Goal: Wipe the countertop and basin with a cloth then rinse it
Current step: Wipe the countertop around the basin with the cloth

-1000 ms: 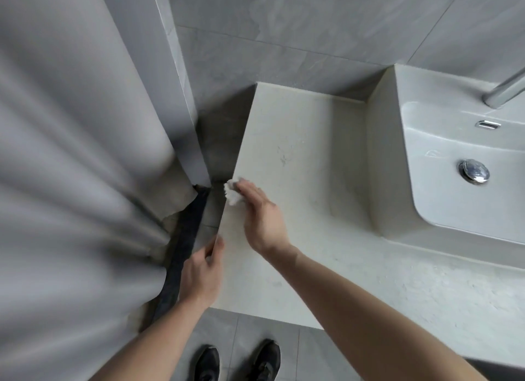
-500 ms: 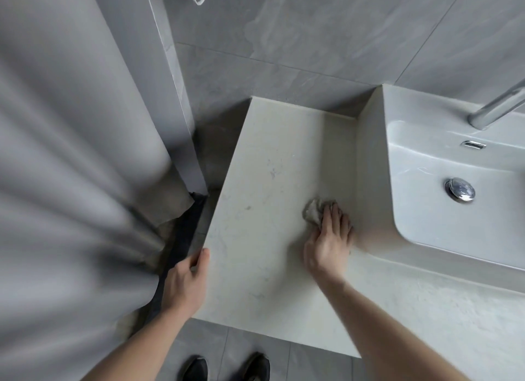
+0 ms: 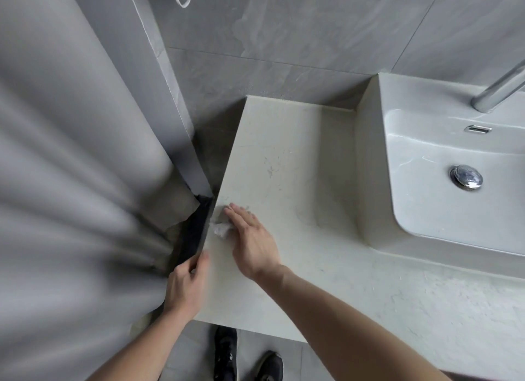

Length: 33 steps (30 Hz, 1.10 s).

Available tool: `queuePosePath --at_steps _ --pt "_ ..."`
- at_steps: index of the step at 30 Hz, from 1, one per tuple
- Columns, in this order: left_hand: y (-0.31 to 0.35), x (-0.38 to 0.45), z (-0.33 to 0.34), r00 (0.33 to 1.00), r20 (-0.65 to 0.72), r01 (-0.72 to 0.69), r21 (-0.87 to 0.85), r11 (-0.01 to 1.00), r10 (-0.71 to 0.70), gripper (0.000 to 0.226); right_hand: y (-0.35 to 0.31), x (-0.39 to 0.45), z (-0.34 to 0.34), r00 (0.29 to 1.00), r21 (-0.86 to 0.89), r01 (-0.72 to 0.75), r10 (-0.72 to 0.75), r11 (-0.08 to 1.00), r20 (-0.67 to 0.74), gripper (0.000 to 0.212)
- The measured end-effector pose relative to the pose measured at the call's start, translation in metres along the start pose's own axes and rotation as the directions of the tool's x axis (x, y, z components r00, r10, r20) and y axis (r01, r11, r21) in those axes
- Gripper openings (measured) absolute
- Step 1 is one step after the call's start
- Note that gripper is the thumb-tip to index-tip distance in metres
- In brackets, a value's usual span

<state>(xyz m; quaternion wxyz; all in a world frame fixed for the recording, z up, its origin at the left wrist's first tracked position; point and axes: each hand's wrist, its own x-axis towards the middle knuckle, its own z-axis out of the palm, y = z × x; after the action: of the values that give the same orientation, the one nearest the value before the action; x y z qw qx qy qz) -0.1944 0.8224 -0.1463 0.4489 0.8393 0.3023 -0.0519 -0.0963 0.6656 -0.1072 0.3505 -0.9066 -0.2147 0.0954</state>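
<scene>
Right hand (image 3: pixel 250 238): fingers straight and flat, pressing down on cloth; palm down, pointing away and leftward.
Cloth (image 3: pixel 221 227): small pale wad, under and just left of right fingertips, at left edge of tabletop (image 3: pixel 298 181).
Left hand (image 3: pixel 186 287): curled over near-left tabletop edge, gripping it; bracing, by judgement.
Key relation: cloth directly beneath right hand, left hand just nearer and leftward; unwiped surface and basin (image 3: pixel 443 210) all rightward of both hands.
Long axis: none clear; cloth bunched.
Nearer hand: right, already on cloth.
Coming move (judged): sweep rightward toward basin.
Risk: wad slipping off left edge.
</scene>
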Motion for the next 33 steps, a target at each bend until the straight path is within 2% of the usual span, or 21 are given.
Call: queuePosePath --at_steps 2,5,8,11,13,15,17,22,24,26,30,33 --pt "-0.001 0.000 0.000 1.000 -0.002 0.013 0.016 1.000 -0.013 0.054 0.022 -0.006 -0.026 0.987 0.063 -0.075 0.083 0.995 -0.136 0.074" --pt "-0.004 0.001 0.001 0.999 -0.012 0.032 0.030 0.999 -0.032 0.063 0.071 -0.009 -0.067 0.935 0.043 -0.142 0.148 0.989 -0.323 0.053" --pt "-0.005 0.002 0.000 1.000 -0.002 0.030 0.043 0.999 -0.030 0.075 0.117 -0.009 -0.100 0.874 0.005 -0.318 0.295 0.948 -0.386 0.041" --pt "-0.003 0.002 0.000 0.999 -0.008 0.034 0.058 0.998 -0.034 0.072 0.138 -0.016 -0.103 0.850 -0.079 -0.427 0.370 0.901 -0.374 0.054" --pt "-0.002 0.002 0.000 1.000 -0.017 0.027 0.067 0.997 -0.026 0.072 0.137 -0.023 -0.089 0.855 -0.184 -0.424 0.325 0.887 -0.403 0.057" --pt "-0.003 0.002 0.001 1.000 -0.020 0.026 0.069 0.997 -0.024 0.072 0.122 -0.028 -0.073 0.848 -0.188 -0.422 0.313 0.887 -0.429 0.059" --pt "-0.005 0.003 0.001 0.999 -0.023 0.032 0.071 0.997 -0.031 0.070 0.100 -0.026 -0.056 0.875 -0.188 -0.369 0.272 0.910 -0.400 0.057" --pt "-0.004 0.003 0.002 0.999 -0.031 0.021 0.082 0.996 -0.018 0.059 0.043 -0.024 -0.009 0.973 -0.185 -0.164 0.129 0.969 -0.190 0.062" --pt "-0.001 0.001 0.001 0.999 -0.035 0.018 0.088 0.996 -0.015 0.053 0.027 -0.026 -0.001 0.993 -0.178 -0.074 0.055 0.981 -0.108 0.065" --pt "0.000 -0.001 0.000 0.999 -0.033 0.008 0.101 0.995 -0.005 0.056 0.022 -0.027 -0.005 0.997 -0.115 -0.054 0.048 0.992 -0.056 0.071" --pt "0.012 -0.001 -0.007 0.999 0.024 -0.035 0.148 0.988 0.032 0.056 0.033 -0.026 -0.039 0.972 0.148 -0.165 0.187 0.975 -0.144 0.067" --pt "0.033 0.018 -0.007 0.996 0.041 -0.085 0.157 0.984 0.079 0.051 0.059 -0.021 -0.075 0.912 0.217 -0.219 0.278 0.951 -0.301 0.049"
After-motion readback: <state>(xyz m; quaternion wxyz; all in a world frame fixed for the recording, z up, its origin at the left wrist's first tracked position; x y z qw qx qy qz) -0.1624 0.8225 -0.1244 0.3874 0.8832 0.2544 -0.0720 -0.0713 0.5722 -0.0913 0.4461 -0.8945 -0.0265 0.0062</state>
